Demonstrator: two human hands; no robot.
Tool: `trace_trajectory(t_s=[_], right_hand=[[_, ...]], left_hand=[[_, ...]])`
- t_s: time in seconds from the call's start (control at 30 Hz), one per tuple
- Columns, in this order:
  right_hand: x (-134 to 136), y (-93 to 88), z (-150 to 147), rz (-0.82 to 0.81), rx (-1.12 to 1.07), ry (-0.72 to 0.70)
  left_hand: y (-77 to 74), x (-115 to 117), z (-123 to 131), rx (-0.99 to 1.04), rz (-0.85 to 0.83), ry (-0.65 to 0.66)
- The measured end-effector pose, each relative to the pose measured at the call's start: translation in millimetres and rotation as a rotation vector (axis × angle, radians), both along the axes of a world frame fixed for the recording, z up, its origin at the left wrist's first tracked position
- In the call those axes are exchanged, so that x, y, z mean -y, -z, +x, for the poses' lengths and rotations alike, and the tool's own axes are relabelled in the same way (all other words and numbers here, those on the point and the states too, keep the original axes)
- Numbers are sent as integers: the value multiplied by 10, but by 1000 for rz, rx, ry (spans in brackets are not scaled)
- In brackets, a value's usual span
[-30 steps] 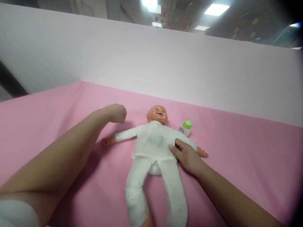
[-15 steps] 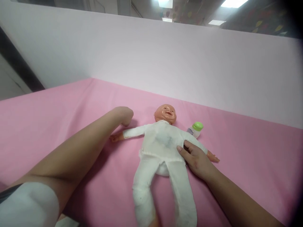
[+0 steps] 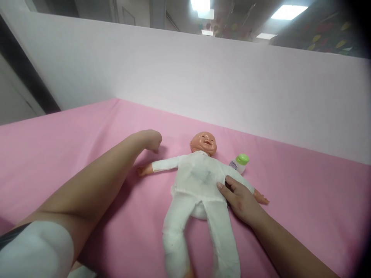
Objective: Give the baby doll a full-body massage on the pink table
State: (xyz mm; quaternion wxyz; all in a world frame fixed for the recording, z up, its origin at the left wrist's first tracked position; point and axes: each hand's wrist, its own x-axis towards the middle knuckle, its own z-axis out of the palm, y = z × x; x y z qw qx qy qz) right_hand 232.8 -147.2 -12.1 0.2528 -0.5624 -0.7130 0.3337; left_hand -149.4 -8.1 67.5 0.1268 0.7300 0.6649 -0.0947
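A baby doll (image 3: pixel 194 181) in a white cloth suit lies on its back on the pink surface, arms spread out, its smiling head away from me. A greyish stain marks its chest. My right hand (image 3: pixel 239 197) grips the doll's side below its arm, thumb on top of the cloth and fingers partly hidden beneath. Beyond the doll's other arm, my left hand (image 3: pixel 153 139) is bent at the wrist and curled like a fist, apart from the doll. Its fingers are mostly out of sight, so anything inside them is hidden.
A small white bottle with a green cap (image 3: pixel 240 163) lies beside the doll's shoulder, close to my right hand. The pink covering (image 3: pixel 304 193) ends at a tall white padded wall (image 3: pixel 217 85). Dark glass above it shows ceiling lights.
The view has tilted slightly up, so the doll and bottle sit a little lower in it. My left hand's pose has shifted slightly; my right hand keeps its hold on the doll.
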Motion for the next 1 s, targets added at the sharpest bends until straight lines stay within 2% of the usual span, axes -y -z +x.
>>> trace_trajectory(t_s=[0.3,0.53,0.7,0.9,1.0], right_hand=[[-17,37,16,-12,-10,-2],[-10,32,4,-39,-28,-8],[-25,53,9,-39,-30,-12],[-5,1,-16,-13,-24,-13],[8,-21,-27,-4,-12,-8]], left_hand=[[280,-175,-432,137,-108,4],[381,-206,-600,275,-92,-23],[447,-236,-625,273,24,-97],[526,-267,-593,170,346,-179],[580,-249,-541,159,452,-172]])
